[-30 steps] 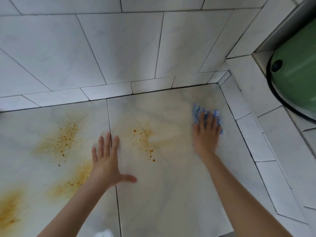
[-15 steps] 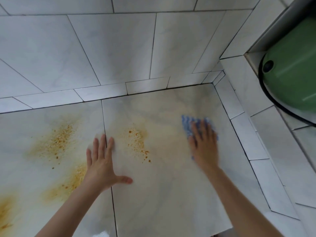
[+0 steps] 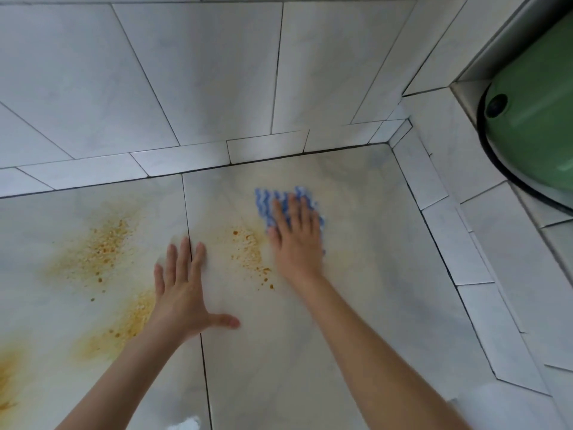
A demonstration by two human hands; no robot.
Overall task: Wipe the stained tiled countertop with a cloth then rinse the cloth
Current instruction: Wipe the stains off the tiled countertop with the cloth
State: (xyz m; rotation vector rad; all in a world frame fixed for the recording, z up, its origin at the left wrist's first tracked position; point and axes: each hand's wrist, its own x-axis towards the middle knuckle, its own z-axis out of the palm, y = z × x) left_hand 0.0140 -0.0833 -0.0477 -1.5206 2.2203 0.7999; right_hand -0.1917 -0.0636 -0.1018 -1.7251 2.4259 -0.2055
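The pale tiled countertop (image 3: pixel 356 274) carries orange-yellow stains: one speckled patch (image 3: pixel 251 252) near the middle, a larger one (image 3: pixel 99 249) to the left, and more (image 3: pixel 124 327) toward the front left. My right hand (image 3: pixel 296 240) presses flat on a blue-and-white patterned cloth (image 3: pixel 266 203), right beside the middle patch. Most of the cloth is hidden under the hand. My left hand (image 3: pixel 183 290) rests flat on the counter with fingers spread, between the middle and left stains, holding nothing.
White tiled walls (image 3: pixel 201 72) rise behind the counter and along its right side, meeting in a corner at the back right. A green rounded vessel with a black rim (image 3: pixel 533 125) sits on a raised ledge at the upper right.
My right hand has slid the cloth leftward from near the right wall to the edge of the middle stain. My left hand has stayed planted on the counter.
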